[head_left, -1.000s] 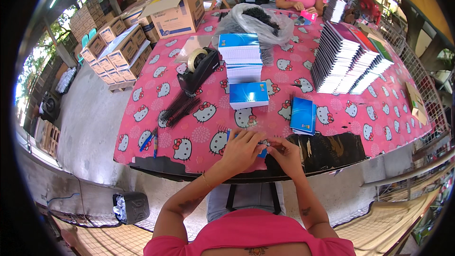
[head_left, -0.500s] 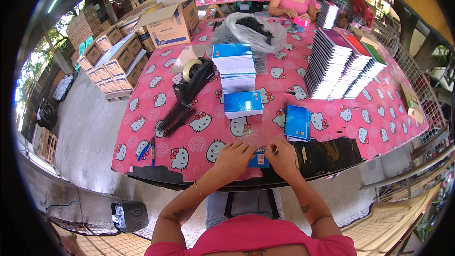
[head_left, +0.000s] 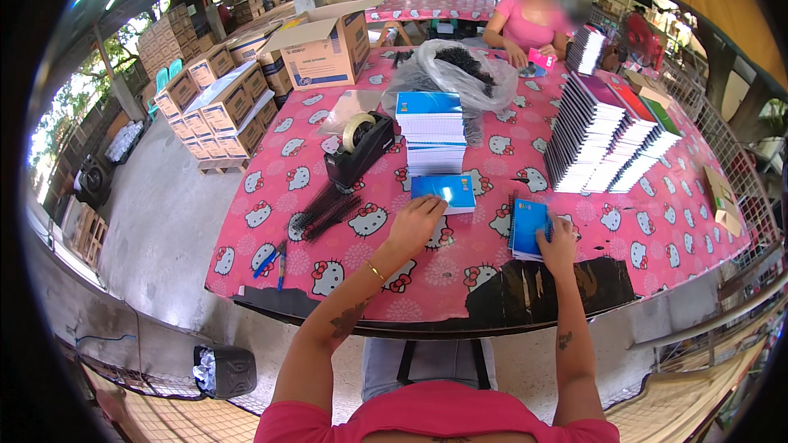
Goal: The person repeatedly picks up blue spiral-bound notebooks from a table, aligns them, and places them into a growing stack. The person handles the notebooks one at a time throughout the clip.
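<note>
My left hand (head_left: 417,226) reaches to a low stack of blue-covered notebooks (head_left: 460,189); its fingers lie outstretched over the near left part of the top cover. My right hand (head_left: 560,244) is closed on the right edge of a blue spiral notebook (head_left: 529,220) atop a small pile, thumb on the cover and fingers along the side. Black spiral binding shows on that pile's left edge. Behind the low stack rises a taller stack of blue notebooks (head_left: 435,143). The undersides of my fingers are hidden.
A black tape dispenser (head_left: 361,152), black spiral coils (head_left: 327,212) and pens (head_left: 281,267) lie left. Behind are a clear bag of black coils (head_left: 455,74) and a carton (head_left: 324,53). Tall notebook stacks (head_left: 587,139) stand right. Across the table, a person (head_left: 532,29) handles something pink.
My hands have parted from the small blue notebook at the table's front edge. The left has moved forward to the low stack, the right over to the small pile. The view has shifted slightly.
</note>
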A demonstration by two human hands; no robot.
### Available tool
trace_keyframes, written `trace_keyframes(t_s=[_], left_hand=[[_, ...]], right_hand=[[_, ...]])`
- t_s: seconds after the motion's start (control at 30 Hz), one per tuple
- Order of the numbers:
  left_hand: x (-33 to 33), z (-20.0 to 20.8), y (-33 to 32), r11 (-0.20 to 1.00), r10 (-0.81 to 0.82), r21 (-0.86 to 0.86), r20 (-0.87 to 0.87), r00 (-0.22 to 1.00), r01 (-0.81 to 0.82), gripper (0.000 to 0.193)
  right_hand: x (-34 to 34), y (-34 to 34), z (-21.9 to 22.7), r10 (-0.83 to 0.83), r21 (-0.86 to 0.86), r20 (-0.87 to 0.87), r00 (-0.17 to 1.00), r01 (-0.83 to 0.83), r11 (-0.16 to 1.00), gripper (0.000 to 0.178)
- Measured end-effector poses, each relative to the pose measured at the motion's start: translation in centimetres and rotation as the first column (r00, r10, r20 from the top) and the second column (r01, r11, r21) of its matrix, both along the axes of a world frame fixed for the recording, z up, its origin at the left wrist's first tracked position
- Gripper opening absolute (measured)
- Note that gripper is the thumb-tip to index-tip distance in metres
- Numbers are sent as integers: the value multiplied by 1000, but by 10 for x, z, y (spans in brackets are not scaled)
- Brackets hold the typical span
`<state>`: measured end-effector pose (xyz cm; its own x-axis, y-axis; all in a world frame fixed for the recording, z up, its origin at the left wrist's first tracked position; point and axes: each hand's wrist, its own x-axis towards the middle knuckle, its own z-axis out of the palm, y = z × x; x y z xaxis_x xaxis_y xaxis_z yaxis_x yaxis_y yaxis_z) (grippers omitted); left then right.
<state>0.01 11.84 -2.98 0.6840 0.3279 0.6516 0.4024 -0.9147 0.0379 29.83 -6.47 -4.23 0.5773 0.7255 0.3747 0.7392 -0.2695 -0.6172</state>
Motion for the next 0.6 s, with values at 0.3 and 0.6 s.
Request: trace_keyframes(t_s=[0.3, 0.6], left_hand=[[-13, 19, -11, 990, 47, 126, 111, 993, -61, 41], [-6, 30, -5, 994, 103, 6, 149, 983, -105, 40]], right_hand=[[-93, 14, 37, 374, 293, -6, 927, -356, 887, 63], [-125, 89, 10, 375, 170, 252, 892, -422, 890, 56]])
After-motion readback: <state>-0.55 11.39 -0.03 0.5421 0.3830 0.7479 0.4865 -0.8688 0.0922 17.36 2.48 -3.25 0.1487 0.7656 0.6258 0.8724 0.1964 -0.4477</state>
